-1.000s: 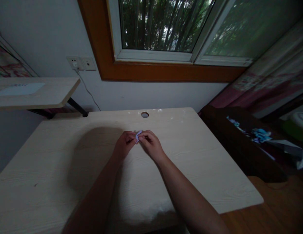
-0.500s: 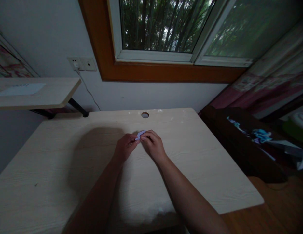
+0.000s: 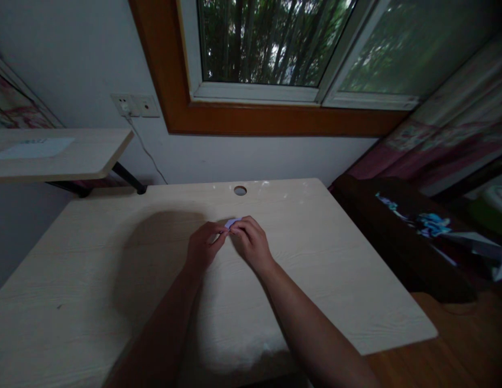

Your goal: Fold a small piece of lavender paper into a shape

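Note:
A small piece of folded pale purple paper is pinched between my two hands, a little above or on the desk; which of the two I cannot tell. My left hand grips its left end with thumb and forefinger. From the other side, the fingers of my right hand close on the paper and cover much of it. The fingertips of both hands almost meet. Only the paper's upper part shows; its lower folds are hidden.
Behind the hands the desk has a round cable hole. At left stands a raised shelf on black legs, with a sheet on it. A cord hangs from the wall socket. Right of the desk, crumpled blue stuff lies on a dark surface.
The fingertips have drawn closer together, and less of the paper shows between them. My left thumb and forefinger have shifted into a rounder pinch.

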{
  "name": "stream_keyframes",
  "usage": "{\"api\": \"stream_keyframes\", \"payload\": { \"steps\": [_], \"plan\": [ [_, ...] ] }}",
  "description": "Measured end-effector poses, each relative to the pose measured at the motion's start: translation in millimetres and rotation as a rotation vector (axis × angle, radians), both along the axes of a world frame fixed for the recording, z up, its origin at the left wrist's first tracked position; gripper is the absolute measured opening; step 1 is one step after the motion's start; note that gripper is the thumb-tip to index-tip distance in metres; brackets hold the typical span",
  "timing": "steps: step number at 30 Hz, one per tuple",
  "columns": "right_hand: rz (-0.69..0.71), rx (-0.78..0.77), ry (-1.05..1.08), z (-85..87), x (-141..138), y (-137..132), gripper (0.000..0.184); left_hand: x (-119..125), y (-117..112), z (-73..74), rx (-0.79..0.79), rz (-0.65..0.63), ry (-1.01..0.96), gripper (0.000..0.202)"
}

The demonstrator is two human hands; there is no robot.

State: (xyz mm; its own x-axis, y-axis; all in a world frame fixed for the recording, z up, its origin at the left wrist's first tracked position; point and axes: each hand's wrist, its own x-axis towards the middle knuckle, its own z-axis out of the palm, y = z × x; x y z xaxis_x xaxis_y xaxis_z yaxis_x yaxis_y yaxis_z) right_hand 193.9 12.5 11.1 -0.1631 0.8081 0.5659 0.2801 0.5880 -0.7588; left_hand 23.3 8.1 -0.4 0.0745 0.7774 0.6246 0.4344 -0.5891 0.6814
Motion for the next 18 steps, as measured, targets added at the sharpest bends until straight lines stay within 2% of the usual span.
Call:
{"api": "stream_keyframes", "payload": {
  "steps": [8,13,18],
  "plan": [
    [-0.02,-0.071,0.042,1.3,-5,-2,0.014,1,1,0.9,0.053,-0.017,-0.024,0.006],
    [-0.045,-0.16,0.143,0.3,-10,-4,0.011,2,0,-0.8,-0.013,-0.012,-0.063,0.004],
    [-0.055,-0.266,0.3,-7.7,-15,-2,0.008,3,-1,-4.2,-0.111,-0.015,-0.104,0.006]
  ]
}}
